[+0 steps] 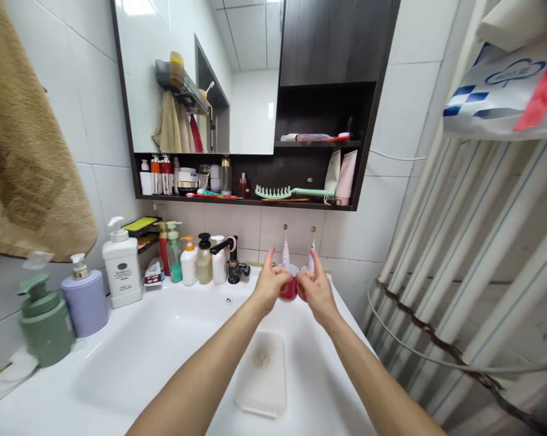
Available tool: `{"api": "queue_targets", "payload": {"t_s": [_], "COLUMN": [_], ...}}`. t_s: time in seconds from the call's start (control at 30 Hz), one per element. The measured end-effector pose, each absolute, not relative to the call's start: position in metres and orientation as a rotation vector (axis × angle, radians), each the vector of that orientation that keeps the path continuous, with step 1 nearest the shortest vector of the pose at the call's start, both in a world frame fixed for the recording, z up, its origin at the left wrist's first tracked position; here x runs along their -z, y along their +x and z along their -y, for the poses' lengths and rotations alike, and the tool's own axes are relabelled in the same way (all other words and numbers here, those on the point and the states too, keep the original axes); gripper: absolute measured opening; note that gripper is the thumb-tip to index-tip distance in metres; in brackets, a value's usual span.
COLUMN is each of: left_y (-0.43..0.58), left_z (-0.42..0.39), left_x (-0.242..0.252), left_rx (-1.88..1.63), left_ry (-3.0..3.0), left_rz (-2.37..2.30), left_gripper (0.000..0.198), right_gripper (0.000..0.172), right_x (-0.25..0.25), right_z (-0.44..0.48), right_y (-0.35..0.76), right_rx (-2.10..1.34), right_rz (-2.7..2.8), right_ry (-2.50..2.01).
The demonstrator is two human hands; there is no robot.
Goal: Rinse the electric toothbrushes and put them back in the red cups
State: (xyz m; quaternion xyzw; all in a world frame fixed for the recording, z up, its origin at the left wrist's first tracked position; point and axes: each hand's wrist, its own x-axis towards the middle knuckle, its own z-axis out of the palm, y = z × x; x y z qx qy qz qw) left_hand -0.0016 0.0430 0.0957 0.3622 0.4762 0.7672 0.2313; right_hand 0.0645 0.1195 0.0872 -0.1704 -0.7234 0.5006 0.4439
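My left hand [266, 286] reaches over the white sink [155, 345], its index finger stretched up and its thumb pointing right. My right hand [319, 289] mirrors it, index finger raised and thumb pointing left. Both hands are open at the far rim, with nothing visible in them. Just beyond them stand two red cups, the left cup [289, 290] between my hands and the right cup [303, 293] mostly hidden by my right hand. A pale electric toothbrush [285, 254] rises upright from the left cup. Another electric toothbrush [313, 242] stands at the right cup. Whether my fingers touch the cups, I cannot tell.
A black faucet [232, 260] and several pump bottles line the sink's back and left edges. A whitish tray [261, 378] lies in the basin. Above hangs a mirrored cabinet [250, 200] with a green hairbrush [273, 192]. White radiator pipes [464, 266] flank the right.
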Motion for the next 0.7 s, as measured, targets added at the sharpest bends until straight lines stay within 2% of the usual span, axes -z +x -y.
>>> {"api": "queue_targets", "payload": {"t_s": [0.17, 0.3, 0.37, 0.43, 0.47, 0.57, 0.7], "left_y": [0.023, 0.025, 0.024, 0.022, 0.021, 0.020, 0.023], "left_z": [-0.016, -0.008, -0.007, -0.006, -0.006, -0.005, -0.008], "left_x": [-0.120, -0.114, -0.113, -0.116, -0.117, -0.121, -0.119], "left_rx": [-2.126, -2.130, -2.157, -2.144, -2.103, -1.918, -1.830], "left_ry": [1.076, 1.064, 0.991, 0.859, 0.799, 0.736, 0.746], "left_rz": [-0.905, -0.923, -0.959, -1.004, -1.025, -1.073, -1.142], "left_gripper": [0.079, 0.080, 0.066, 0.037, 0.037, 0.055, 0.061], "right_gripper": [0.068, 0.066, 0.048, 0.020, 0.024, 0.045, 0.053], "right_x": [-0.121, -0.117, -0.115, -0.114, -0.115, -0.115, -0.114], "right_z": [-0.077, -0.071, -0.074, -0.077, -0.078, -0.079, -0.076], "right_y": [0.087, 0.089, 0.087, 0.084, 0.083, 0.081, 0.080], "right_rx": [-1.735, -1.858, -1.917, -1.961, -1.976, -2.004, -1.986], "right_rz": [1.509, 1.423, 1.334, 1.254, 1.238, 1.274, 1.358], "right_ry": [0.129, 0.110, 0.052, -0.016, -0.047, -0.115, -0.203]}}
